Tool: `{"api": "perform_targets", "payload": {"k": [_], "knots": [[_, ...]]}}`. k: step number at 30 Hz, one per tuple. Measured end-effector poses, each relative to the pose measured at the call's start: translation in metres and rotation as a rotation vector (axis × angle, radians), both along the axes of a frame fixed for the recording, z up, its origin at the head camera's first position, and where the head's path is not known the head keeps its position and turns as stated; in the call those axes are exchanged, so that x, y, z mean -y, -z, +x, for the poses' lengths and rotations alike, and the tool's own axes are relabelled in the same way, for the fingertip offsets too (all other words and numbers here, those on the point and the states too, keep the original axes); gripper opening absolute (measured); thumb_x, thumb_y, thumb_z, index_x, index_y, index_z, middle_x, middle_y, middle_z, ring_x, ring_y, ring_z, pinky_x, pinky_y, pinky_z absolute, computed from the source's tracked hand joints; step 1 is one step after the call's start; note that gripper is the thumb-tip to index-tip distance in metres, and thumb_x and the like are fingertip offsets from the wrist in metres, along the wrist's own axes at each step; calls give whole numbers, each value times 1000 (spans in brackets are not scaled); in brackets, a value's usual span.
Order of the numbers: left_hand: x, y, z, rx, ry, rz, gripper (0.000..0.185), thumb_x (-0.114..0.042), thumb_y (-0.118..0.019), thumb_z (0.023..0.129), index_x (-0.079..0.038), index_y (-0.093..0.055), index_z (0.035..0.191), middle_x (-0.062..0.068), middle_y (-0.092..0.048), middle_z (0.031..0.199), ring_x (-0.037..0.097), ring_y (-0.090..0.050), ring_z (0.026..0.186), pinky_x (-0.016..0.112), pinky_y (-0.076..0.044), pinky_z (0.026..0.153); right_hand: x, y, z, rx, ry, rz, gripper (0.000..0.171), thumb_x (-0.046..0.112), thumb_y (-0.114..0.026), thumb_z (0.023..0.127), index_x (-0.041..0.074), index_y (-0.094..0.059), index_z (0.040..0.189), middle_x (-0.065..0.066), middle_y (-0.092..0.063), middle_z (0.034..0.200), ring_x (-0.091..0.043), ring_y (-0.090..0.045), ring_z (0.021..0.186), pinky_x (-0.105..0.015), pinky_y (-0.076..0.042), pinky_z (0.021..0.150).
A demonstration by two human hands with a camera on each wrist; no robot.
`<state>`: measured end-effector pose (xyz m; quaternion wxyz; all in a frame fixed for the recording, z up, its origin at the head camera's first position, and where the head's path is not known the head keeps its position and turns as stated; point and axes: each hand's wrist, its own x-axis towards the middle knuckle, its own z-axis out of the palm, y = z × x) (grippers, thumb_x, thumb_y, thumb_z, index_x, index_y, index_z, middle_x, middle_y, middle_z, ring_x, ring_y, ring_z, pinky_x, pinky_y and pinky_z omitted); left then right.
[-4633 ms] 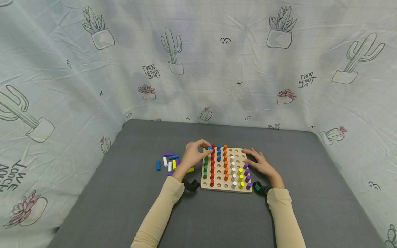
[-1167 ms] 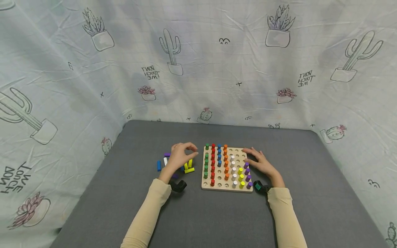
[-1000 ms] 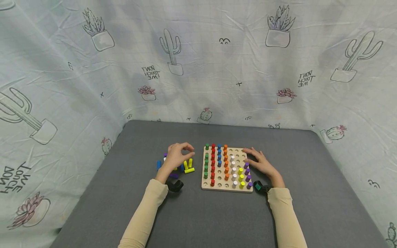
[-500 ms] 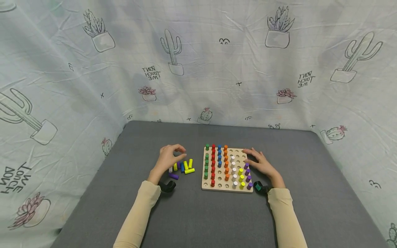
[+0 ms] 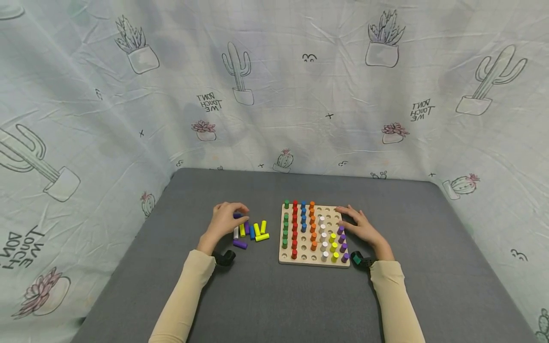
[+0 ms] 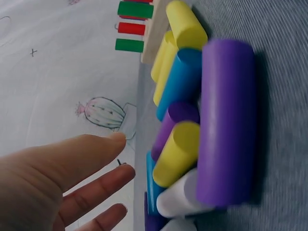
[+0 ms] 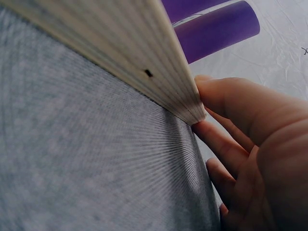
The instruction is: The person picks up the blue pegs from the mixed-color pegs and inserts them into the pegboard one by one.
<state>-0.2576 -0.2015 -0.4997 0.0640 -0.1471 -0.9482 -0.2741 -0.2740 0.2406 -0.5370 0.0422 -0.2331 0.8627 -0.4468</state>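
My left hand [image 5: 223, 219] hovers low over the left side of a group of loose pegs, thumb and fingers apart. In the left wrist view nothing shows between them. Around it lie a purple peg [image 6: 226, 120], a white peg [image 5: 236, 233], blue ones and several yellow pegs [image 5: 262, 237]; the hand hides others. A wooden pegboard [image 5: 315, 263] stands to the right, with upright pegs in coloured columns. My right hand [image 5: 364, 230] rests at the board's far right edge, thumb and fingertips touching it, fingers fairly straight.
Open holes show in the board's back right, in the lower blue column [image 5: 303, 227] and at the front of the green column [image 5: 285, 233]. A grey cloth-covered table [image 5: 283, 305] lies beneath, with a printed curtain [image 5: 274, 95] behind.
Earlier my left hand held a blue peg over the board; a fourth blue peg now stands in the blue column. That hand has moved left over the loose pegs. My right hand stays put.
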Motion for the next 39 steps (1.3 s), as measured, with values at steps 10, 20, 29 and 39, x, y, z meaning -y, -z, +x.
{"api": "perform_targets", "payload": {"k": [10,20,29,39], "knots": [[6,0,-5,25,14,-91,19,-25,-70,83,-16,-70,99,-1,-67,96,23,-53,97,60,-13,105,11,-30,16,18,-8,15,46,4,-54,91,-7,-41,134,-30,-36,139,-51,-7,136,-64,8,105],[3,0,-8,34,11,-201,16,-23,-70,83,-17,-72,98,0,-68,95,24,-53,99,61,-12,106,12,-30,15,25,-17,2,47,5,-55,91,-8,-41,134,-31,-35,139,-52,-6,135,-65,9,104],[0,1,-10,24,11,-256,15,-23,-69,84,-18,-72,98,-1,-67,94,22,-53,96,59,-13,108,6,-11,5,11,-2,3,47,7,-56,91,-3,-42,135,-27,-36,141,-49,-6,137,-64,10,105],[-3,3,-15,-15,25,-290,18,-23,-70,84,-19,-72,101,-2,-68,98,23,-52,99,61,-11,108,0,0,0,12,7,18,48,17,-57,93,6,-43,137,-20,-37,143,-43,-6,140,-61,11,107]]}}
